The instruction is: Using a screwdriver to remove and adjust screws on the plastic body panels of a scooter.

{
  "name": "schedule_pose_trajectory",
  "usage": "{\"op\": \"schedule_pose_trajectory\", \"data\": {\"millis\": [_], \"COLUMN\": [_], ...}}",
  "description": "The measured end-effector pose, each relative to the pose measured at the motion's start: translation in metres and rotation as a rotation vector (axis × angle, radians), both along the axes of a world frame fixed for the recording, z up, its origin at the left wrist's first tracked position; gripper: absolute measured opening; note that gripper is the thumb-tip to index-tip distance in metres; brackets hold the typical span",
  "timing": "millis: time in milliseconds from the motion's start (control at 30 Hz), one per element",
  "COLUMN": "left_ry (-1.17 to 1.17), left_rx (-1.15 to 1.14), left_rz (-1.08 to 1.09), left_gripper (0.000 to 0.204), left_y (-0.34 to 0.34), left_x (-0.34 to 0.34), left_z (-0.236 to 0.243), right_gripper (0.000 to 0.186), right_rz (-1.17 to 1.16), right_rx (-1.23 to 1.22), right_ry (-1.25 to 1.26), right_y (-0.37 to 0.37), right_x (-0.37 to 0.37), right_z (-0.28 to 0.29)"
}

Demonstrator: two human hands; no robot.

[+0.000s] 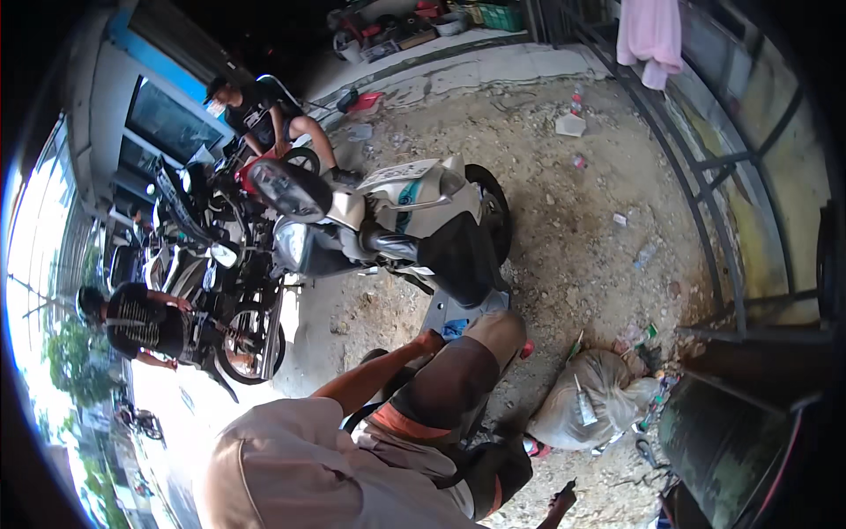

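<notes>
My left hand (430, 341) reaches out with its fingers curled, close to the scooter's grey footboard (436, 313) and a blue item (455, 329) that looks like cloth. What those fingers grip, if anything, is hidden. Down at the lower right, my right hand (560, 504) is closed around a small, slim, dark object (570, 487) whose kind is too small to tell. A white and teal scooter (427, 189) stands just ahead of my bent knee. Its dark front panel (463, 260) rises over the footboard.
A full pale sack (586, 401) lies amid litter at my right, beside a dark drum-like container (723, 441). Several motorcycles (189, 269) line the left. One person (256, 115) sits at the back; another (141, 322) stands leftward. A metal frame (696, 185) borders the gravel.
</notes>
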State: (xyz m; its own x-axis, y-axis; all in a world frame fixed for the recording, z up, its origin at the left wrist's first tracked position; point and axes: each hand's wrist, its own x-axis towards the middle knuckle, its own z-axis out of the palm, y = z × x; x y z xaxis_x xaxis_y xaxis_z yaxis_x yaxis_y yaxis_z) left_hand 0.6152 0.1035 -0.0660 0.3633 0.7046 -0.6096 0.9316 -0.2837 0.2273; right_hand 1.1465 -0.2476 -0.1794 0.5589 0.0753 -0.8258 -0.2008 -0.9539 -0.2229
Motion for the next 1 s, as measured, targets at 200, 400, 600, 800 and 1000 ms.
{"op": "schedule_pose_trajectory", "data": {"millis": [200, 400, 600, 800, 1000], "left_ry": [-0.614, -0.202, -0.077, -0.113, -0.248], "left_rx": [-0.108, 0.045, 0.46, 0.252, 0.097], "left_rz": [0.918, 1.321, 1.581, 1.808, 1.994], "left_gripper": [0.03, 0.032, 0.032, 0.026, 0.024], "left_y": [-0.068, -0.15, -0.146, -0.117, -0.048], "left_x": [0.022, 0.006, 0.013, 0.034, 0.063], "left_z": [0.057, 0.035, -0.004, -0.007, 0.018], "right_gripper": [0.065, 0.055, 0.045, 0.038, 0.035], "right_rz": [-0.269, 0.047, 0.207, 0.317, 0.427], "right_rx": [0.136, 0.29, 0.339, 0.245, 0.267], "right_ry": [0.35, 0.371, 0.381, 0.313, 0.276], "right_y": [-0.013, 0.183, 0.347, 0.494, 0.624], "right_x": [0.051, 0.035, 0.014, 0.018, 0.029], "right_z": [0.065, 0.146, 0.179, 0.208, 0.242]}}
